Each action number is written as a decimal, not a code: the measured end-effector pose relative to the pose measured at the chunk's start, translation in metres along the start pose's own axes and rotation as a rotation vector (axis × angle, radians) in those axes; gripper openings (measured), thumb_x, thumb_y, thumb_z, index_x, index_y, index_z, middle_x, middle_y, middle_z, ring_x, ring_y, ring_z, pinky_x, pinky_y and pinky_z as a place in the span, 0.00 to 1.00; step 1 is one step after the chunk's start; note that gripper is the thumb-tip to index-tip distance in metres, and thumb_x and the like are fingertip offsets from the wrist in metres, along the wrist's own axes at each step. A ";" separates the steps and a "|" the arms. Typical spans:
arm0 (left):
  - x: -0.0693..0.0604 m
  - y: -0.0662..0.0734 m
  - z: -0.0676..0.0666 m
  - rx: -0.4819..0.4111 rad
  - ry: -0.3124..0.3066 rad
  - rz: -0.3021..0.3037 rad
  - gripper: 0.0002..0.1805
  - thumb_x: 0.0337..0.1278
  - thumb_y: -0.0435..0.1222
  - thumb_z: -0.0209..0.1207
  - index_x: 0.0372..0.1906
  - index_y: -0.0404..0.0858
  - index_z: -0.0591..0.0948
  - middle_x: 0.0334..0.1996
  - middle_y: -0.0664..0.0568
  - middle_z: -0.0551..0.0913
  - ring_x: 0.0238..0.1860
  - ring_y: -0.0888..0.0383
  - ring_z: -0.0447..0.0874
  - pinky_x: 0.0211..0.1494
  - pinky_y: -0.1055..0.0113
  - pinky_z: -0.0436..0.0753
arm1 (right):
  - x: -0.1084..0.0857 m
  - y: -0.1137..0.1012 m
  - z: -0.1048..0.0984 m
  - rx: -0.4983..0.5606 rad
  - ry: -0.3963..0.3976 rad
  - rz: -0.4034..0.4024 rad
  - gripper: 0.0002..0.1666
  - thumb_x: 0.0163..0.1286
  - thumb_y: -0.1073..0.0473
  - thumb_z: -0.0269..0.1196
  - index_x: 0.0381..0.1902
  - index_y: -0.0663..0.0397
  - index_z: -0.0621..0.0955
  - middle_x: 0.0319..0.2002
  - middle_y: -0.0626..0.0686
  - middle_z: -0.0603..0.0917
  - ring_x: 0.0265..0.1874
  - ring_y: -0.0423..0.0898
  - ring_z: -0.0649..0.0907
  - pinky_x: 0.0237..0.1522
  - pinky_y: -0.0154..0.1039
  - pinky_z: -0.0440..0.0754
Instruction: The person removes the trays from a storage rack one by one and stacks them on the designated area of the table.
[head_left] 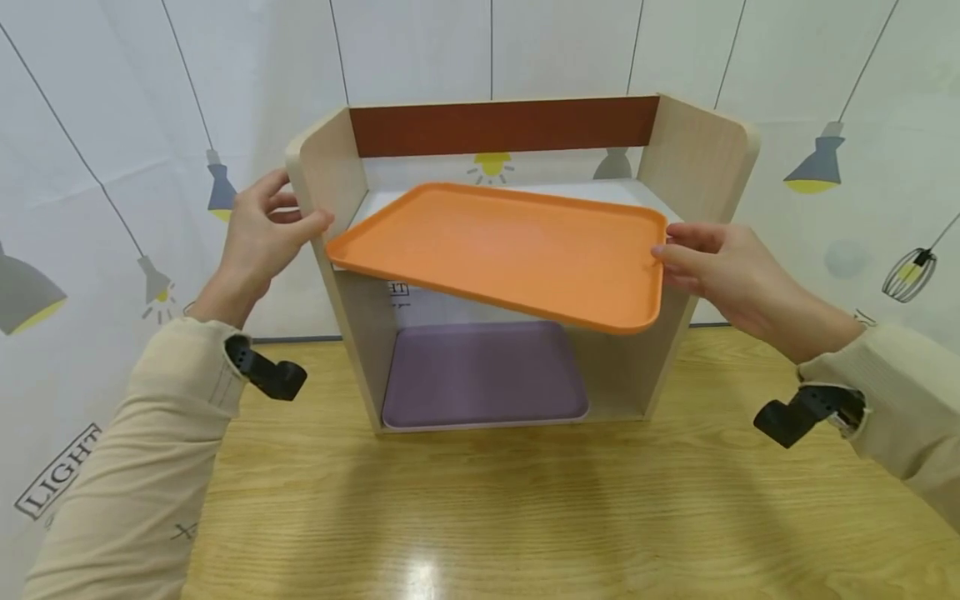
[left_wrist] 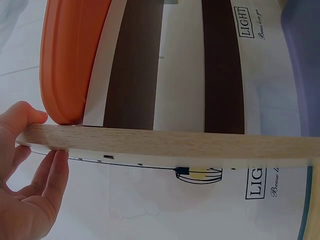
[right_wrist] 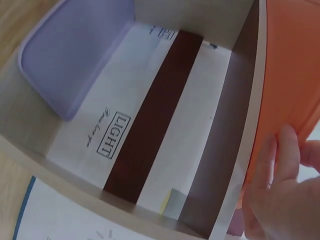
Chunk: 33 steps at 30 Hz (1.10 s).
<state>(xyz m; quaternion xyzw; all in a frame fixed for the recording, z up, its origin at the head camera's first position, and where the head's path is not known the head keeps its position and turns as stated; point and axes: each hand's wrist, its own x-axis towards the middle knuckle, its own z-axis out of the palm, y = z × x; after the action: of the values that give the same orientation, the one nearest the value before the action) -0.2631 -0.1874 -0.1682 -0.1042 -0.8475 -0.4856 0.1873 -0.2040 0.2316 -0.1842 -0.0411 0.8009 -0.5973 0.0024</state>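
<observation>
Head: orange tray (head_left: 502,250) slants between left hand (head_left: 258,237) and right hand (head_left: 738,271), which pinches its edge. Left wrist: left hand grips the shelf (left_wrist: 175,142), a useful brace. Right wrist: fingers (right_wrist: 287,155) touch the tray's underside; level it gently.

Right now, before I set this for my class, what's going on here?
A person's right hand pinches the right edge of an orange tray, held askew over the upper shelf of a small wooden shelving unit. The left hand grips the unit's left side panel, near the tray's left corner. A purple tray lies in the lower compartment.
</observation>
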 end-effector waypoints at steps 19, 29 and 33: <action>-0.001 0.000 0.000 -0.001 0.000 -0.005 0.32 0.50 0.40 0.59 0.63 0.50 0.64 0.49 0.43 0.71 0.48 0.50 0.74 0.51 0.55 0.73 | -0.005 0.007 0.002 0.274 -0.109 0.053 0.49 0.63 0.50 0.56 0.68 0.57 0.39 0.52 0.52 0.66 0.38 0.38 0.79 0.39 0.30 0.77; 0.000 0.003 0.000 0.003 0.002 -0.005 0.31 0.50 0.40 0.59 0.63 0.50 0.65 0.48 0.43 0.71 0.47 0.51 0.74 0.51 0.55 0.73 | -0.001 0.011 0.007 0.500 -0.061 0.031 0.40 0.65 0.59 0.53 0.68 0.57 0.45 0.41 0.49 0.73 0.34 0.40 0.79 0.37 0.31 0.78; 0.001 0.003 0.000 0.003 0.000 -0.011 0.32 0.50 0.40 0.59 0.63 0.50 0.65 0.48 0.43 0.72 0.47 0.51 0.75 0.51 0.56 0.74 | -0.004 0.015 0.004 0.554 -0.006 0.048 0.42 0.65 0.59 0.52 0.69 0.51 0.42 0.41 0.48 0.73 0.31 0.37 0.77 0.31 0.27 0.77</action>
<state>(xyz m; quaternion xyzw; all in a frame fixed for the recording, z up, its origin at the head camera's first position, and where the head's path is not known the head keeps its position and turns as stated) -0.2625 -0.1865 -0.1657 -0.0992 -0.8487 -0.4855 0.1850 -0.2007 0.2318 -0.1996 -0.0216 0.6078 -0.7933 0.0301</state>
